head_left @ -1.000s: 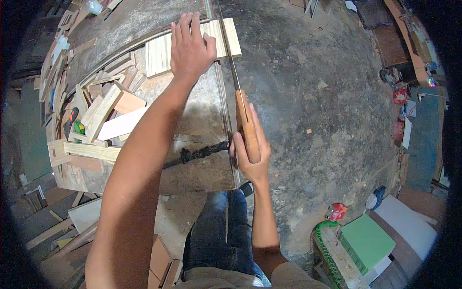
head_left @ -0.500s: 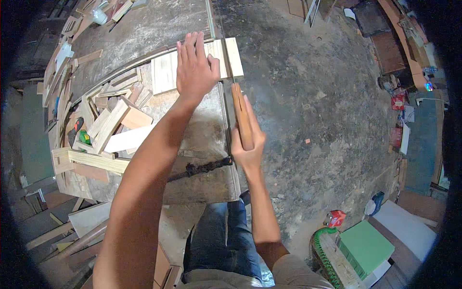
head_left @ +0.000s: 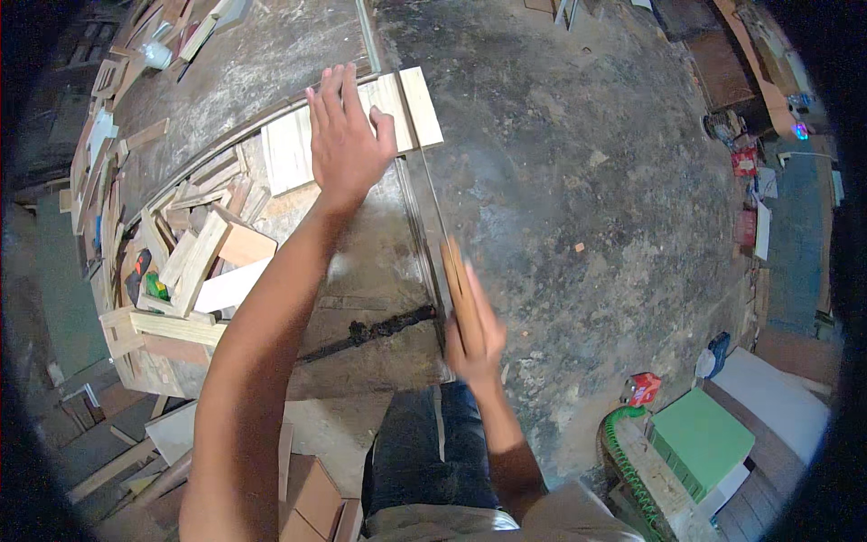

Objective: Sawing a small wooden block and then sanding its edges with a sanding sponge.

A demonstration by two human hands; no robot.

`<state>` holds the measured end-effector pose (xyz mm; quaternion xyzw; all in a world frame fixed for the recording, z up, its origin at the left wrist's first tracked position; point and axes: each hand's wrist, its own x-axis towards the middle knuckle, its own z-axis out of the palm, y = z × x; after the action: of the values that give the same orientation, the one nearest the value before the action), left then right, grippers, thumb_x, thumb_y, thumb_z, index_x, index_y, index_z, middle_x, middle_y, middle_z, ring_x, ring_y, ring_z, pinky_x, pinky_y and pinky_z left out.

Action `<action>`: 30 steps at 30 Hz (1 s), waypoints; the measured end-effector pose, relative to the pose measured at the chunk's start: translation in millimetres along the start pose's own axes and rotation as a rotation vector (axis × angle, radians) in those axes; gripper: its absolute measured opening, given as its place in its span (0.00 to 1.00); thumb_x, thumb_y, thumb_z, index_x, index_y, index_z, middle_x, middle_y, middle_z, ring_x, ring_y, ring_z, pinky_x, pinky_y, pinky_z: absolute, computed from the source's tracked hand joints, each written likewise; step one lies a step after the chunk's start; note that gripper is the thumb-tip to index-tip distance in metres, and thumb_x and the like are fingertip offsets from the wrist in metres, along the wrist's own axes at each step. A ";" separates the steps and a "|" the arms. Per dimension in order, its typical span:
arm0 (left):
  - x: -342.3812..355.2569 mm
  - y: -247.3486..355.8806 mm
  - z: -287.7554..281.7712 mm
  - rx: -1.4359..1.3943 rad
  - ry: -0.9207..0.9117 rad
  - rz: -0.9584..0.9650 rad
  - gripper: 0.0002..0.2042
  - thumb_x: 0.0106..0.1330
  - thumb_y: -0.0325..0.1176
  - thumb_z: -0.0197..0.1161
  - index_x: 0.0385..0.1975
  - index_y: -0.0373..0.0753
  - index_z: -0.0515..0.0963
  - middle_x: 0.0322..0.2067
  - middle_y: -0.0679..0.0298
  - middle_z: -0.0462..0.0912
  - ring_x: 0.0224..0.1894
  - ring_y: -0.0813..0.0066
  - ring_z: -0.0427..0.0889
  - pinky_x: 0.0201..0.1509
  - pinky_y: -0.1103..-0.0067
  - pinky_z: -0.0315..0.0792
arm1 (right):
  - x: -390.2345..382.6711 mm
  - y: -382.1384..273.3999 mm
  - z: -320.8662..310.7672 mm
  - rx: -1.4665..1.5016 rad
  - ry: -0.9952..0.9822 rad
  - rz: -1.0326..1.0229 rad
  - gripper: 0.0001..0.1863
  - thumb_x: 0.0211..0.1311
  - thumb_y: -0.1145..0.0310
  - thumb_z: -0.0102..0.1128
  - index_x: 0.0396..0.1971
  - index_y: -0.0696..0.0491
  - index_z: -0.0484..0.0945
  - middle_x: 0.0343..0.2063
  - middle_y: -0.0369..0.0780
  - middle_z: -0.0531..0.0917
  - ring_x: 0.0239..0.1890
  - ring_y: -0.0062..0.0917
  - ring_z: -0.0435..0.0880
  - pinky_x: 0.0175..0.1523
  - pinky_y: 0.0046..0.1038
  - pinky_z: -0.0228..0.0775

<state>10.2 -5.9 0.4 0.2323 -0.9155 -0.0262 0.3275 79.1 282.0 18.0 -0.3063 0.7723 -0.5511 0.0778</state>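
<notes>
A pale wooden board (head_left: pixel 287 149) lies across the right edge of the workbench (head_left: pixel 366 271), its right end jutting past that edge. Pressed flat on top of it is my left hand (head_left: pixel 348 144), fingers stretched out and thumb apart. My right hand (head_left: pixel 477 339) is wrapped round the wooden handle of a handsaw (head_left: pixel 435 200). The thin blade runs away from me and crosses the board near its overhanging end, just right of my left thumb. How deep the blade sits in the wood I cannot tell.
Wood offcuts (head_left: pixel 203 257) are heaped on the bench's left, with a green tape measure (head_left: pixel 156 287) among them. A dark, crusted strip (head_left: pixel 370 330) lies near the front edge. Stained concrete floor (head_left: pixel 578 181) stretches to the right. A green box (head_left: pixel 704 438) and green coiled hose (head_left: pixel 623 452) stand at lower right.
My right hand has drawn the saw back toward me, so more blade shows between board and handle. My left hand stays on the board. The whole view has shifted slightly.
</notes>
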 end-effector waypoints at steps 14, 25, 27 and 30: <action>2.5 4.9 2.5 0.016 -0.016 -0.016 0.31 0.64 0.34 0.55 0.68 0.28 0.63 0.64 0.42 0.67 0.73 0.45 0.61 0.79 0.52 0.50 | -12.6 4.1 -14.9 0.142 -0.012 0.097 0.31 0.59 0.83 0.58 0.66 0.63 0.71 0.58 0.52 0.82 0.50 0.28 0.89 0.53 0.26 0.77; 0.8 3.8 -1.2 0.029 -0.044 -0.028 0.30 0.67 0.34 0.54 0.69 0.31 0.61 0.66 0.41 0.65 0.71 0.42 0.62 0.74 0.57 0.58 | 5.6 17.0 -6.6 0.023 -0.020 -0.135 0.40 0.54 0.85 0.54 0.72 0.55 0.66 0.69 0.43 0.73 0.51 0.36 0.87 0.44 0.30 0.81; 2.9 6.9 -0.7 0.020 -0.035 -0.012 0.30 0.67 0.34 0.53 0.69 0.31 0.61 0.65 0.41 0.65 0.71 0.42 0.61 0.74 0.57 0.58 | 14.8 13.8 -10.5 0.173 -0.065 -0.031 0.40 0.55 0.85 0.54 0.72 0.55 0.65 0.71 0.41 0.70 0.54 0.37 0.86 0.46 0.32 0.81; 5.5 15.9 5.6 0.002 -0.041 -0.011 0.30 0.67 0.34 0.53 0.69 0.31 0.61 0.65 0.40 0.64 0.71 0.42 0.61 0.74 0.57 0.58 | 60.0 17.7 4.7 0.007 -0.145 -0.021 0.39 0.57 0.84 0.54 0.73 0.56 0.64 0.71 0.44 0.69 0.58 0.39 0.84 0.56 0.34 0.79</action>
<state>-3.4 5.2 2.4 0.2370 -0.9207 -0.0318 0.3084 26.4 248.4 13.4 -0.3529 0.7596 -0.5309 0.1288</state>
